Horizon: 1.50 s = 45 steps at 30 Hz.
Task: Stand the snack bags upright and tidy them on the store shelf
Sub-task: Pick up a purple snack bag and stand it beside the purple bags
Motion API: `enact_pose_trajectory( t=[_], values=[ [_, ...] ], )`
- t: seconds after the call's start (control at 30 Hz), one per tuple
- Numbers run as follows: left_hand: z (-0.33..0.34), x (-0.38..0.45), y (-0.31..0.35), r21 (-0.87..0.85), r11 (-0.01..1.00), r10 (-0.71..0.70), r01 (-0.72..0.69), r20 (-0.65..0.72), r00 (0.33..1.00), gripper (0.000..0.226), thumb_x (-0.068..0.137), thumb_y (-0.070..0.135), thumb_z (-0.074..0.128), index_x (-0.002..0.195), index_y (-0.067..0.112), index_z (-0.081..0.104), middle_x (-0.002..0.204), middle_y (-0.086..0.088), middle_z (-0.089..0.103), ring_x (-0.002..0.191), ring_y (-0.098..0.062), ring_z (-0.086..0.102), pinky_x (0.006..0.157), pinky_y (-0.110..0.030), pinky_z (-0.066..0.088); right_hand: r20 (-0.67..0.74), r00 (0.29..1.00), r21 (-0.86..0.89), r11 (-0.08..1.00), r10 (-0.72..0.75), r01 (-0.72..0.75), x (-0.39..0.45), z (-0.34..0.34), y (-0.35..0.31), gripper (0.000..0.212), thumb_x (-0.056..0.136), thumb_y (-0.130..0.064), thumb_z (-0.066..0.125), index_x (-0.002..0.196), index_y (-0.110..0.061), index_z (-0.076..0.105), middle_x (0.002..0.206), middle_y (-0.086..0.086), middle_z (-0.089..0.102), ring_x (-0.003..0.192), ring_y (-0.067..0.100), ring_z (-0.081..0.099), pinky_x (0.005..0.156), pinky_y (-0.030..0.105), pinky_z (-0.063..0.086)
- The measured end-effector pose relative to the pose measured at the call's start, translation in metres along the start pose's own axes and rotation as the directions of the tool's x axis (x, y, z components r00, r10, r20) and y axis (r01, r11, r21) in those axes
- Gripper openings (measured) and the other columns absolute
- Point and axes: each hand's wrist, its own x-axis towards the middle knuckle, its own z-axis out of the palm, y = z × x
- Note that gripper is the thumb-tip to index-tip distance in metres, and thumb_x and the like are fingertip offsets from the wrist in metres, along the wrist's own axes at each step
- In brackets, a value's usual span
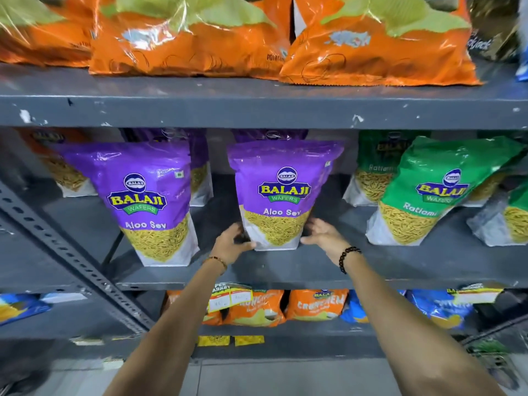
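A purple Aloo Sev bag (pixel 281 192) stands upright in the middle of the grey middle shelf (pixel 285 270). My left hand (pixel 231 245) cups its lower left corner, thumb on the front and fingers curled behind. At the bag's lower right edge is my right hand (pixel 324 235), fingers spread, touching or nearly touching it. A second purple Aloo Sev bag (pixel 148 201) stands to the left, leaning slightly. More purple bags stand behind both. On the right, a green Ratlami bag (pixel 428 192) leans left against other green bags.
Large orange chip bags (pixel 185 41) lie on the upper shelf. Orange and blue bags (pixel 314 305) fill the lower shelf, with price tags (pixel 230 300) on its edge. A perforated grey brace (pixel 71 258) slants across the left. Bare shelf shows between the purple and green bags.
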Motion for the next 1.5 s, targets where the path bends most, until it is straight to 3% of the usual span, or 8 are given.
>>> enact_pose_trajectory(
  t=[0.17,0.3,0.43,0.67,0.87,1.1,1.3,1.5],
  values=[
    [0.015,-0.002,-0.016,0.033,0.998,-0.042,0.044,-0.041,0.998,0.073,0.056,0.052,0.069,0.118,0.015,0.056,0.124,-0.009,0.063,0.121,-0.028,0.053,0.113,-0.053,0.029,-0.016,1.000,-0.106,0.994,-0.006,0.004,-0.008,0.017,0.012,0.068,0.078,0.008,0.062,0.138,-0.007,0.034,0.125,-0.005,0.042,0.121,0.007,0.037,0.100,0.019,0.029],
    [0.019,-0.013,-0.014,0.075,0.994,-0.068,0.077,-0.111,0.991,0.052,0.073,0.031,0.072,0.119,0.013,0.054,0.127,-0.012,0.061,0.125,-0.031,0.049,0.113,-0.057,0.026,-0.031,0.999,-0.165,0.986,-0.017,0.012,-0.015,0.021,0.017,0.070,0.078,0.002,0.066,0.139,-0.008,0.034,0.141,0.004,0.043,0.131,0.013,0.037,0.103,0.022,0.026],
    [0.020,-0.025,-0.010,0.049,0.996,-0.064,0.070,-0.121,0.991,0.044,0.078,0.019,0.070,0.118,0.007,0.055,0.124,-0.015,0.063,0.115,-0.030,0.057,0.108,-0.049,0.039,-0.060,0.998,-0.168,0.986,-0.014,0.003,-0.025,0.021,0.020,0.070,0.075,0.000,0.069,0.137,-0.008,0.037,0.144,0.011,0.043,0.135,0.022,0.038,0.103,0.025,0.028],
    [0.022,-0.039,-0.007,0.079,0.994,-0.072,0.081,-0.109,0.991,0.042,0.081,0.020,0.066,0.118,0.004,0.054,0.125,-0.015,0.062,0.116,-0.028,0.056,0.098,-0.035,0.043,-0.096,0.995,-0.170,0.985,-0.039,0.022,-0.038,0.025,0.022,0.062,0.075,0.001,0.069,0.132,-0.006,0.043,0.138,0.013,0.051,0.125,0.020,0.046,0.099,0.027,0.034],
    [0.021,-0.045,-0.007,0.126,0.986,-0.093,0.107,-0.118,0.989,0.052,0.082,0.022,0.065,0.129,0.009,0.046,0.134,-0.013,0.056,0.124,-0.031,0.051,0.108,-0.047,0.039,-0.191,0.982,-0.188,0.982,-0.014,-0.023,-0.045,0.028,0.024,0.076,0.076,-0.002,0.069,0.141,-0.006,0.029,0.142,0.007,0.044,0.130,0.020,0.042,0.105,0.032,0.033],
    [0.009,-0.093,-0.031,0.199,0.973,-0.044,0.118,-0.340,0.939,0.047,0.085,0.029,0.060,0.129,0.017,0.049,0.128,-0.011,0.059,0.115,-0.030,0.056,0.093,-0.039,0.048,-0.399,0.903,-0.548,0.830,-0.157,-0.098,-0.063,0.059,0.052,0.070,0.081,-0.017,0.065,0.141,-0.006,0.031,0.148,0.015,0.038,0.137,0.031,0.034,0.110,0.042,0.032],
    [-0.051,-0.130,-0.061,0.067,0.985,-0.093,0.159,-0.572,0.815,0.037,0.084,0.028,0.063,0.109,0.002,0.058,0.101,-0.022,0.066,0.094,-0.036,0.060,0.077,-0.038,0.046,-0.540,0.821,-0.575,0.793,-0.185,-0.200,-0.086,0.125,0.060,0.062,0.083,-0.020,0.062,0.136,-0.001,0.036,0.150,0.020,0.032,0.139,0.034,0.028,0.113,0.043,0.029],
    [-0.115,-0.124,-0.075,0.081,0.982,-0.105,0.172,-0.520,0.848,0.071,0.081,0.022,0.067,0.139,0.002,0.032,0.139,-0.021,0.048,0.128,-0.035,0.045,0.104,-0.042,0.038,-0.381,0.906,-0.569,0.820,-0.187,-0.070,-0.086,0.226,0.046,0.061,0.086,-0.025,0.059,0.139,-0.005,0.035,0.146,0.017,0.040,0.136,0.031,0.035,0.109,0.041,0.034]
  ],
)
